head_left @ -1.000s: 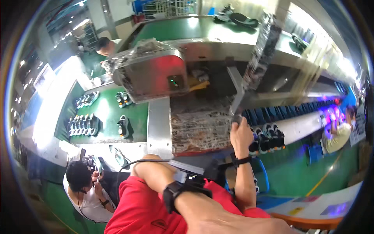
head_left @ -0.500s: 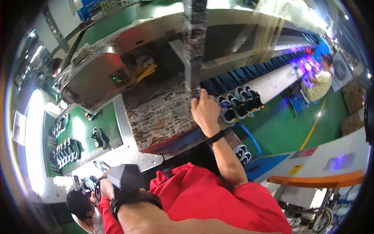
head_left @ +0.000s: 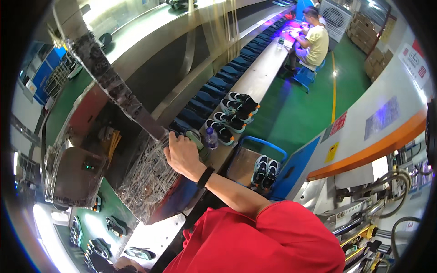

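My right hand (head_left: 184,157), a black band at its wrist, is at the lower end of a film-wrapped metal post (head_left: 120,93). The fingers bend around that end, their tips partly hidden. Under the hand lies the wrapped top of a machine (head_left: 148,170). A clear bottle with a purple cap (head_left: 211,138) stands just beyond, beside a row of black-and-white sneakers (head_left: 231,119). Only a little of my left hand (head_left: 129,263) shows at the lower left, beside a dark shape and near a sneaker (head_left: 140,253); its fingers are hidden.
Blue shoe-shaped pieces (head_left: 207,95) line the conveyor beside a long pale bench (head_left: 259,75). A co-worker in a yellow shirt (head_left: 316,45) sits at its far end. A blue-handled cart (head_left: 243,166) carries two sneakers. An orange-edged machine (head_left: 368,154) stands to the right.
The view has turned toward the right, so the post leans and the bench appears nearer. My right hand stays at the post's end. My left hand has dropped toward the lower left edge.
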A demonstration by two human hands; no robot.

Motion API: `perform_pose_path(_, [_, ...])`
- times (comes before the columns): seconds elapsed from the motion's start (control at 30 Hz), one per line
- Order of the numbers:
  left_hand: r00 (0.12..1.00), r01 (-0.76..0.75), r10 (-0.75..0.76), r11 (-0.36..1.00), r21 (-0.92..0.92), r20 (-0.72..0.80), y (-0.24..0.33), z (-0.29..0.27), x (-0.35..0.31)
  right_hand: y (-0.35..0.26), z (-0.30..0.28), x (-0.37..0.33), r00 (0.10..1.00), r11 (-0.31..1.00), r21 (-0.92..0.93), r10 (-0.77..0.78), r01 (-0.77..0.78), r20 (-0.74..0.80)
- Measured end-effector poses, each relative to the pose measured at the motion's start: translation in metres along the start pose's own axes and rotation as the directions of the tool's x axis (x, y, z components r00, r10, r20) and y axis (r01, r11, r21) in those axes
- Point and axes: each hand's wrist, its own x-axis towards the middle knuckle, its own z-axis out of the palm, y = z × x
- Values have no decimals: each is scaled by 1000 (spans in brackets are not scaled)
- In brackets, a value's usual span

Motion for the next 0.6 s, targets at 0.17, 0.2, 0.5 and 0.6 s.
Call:
perform_pose_path(0.17, [999,2,-1,1000,-11,44,-1,-2,10,7,1,-2,997,1000,-8,29,-30,-74])
perform_pose_path(0.2, [999,-4,4,1000,1,37,0,0,10,4,2,-1,998,1000,-5,7,-7,-66])
perform_pose_path(0.5, [996,-20,20,1000,-1,88,1,-12,22,18,-8,11,998,1000,-7,26,-27,-54])
perform_pose_path(0.6, [998,-1,0,1000,16,56,6,-14,14,3,-1,4,998,998,-57,-14,11,-54])
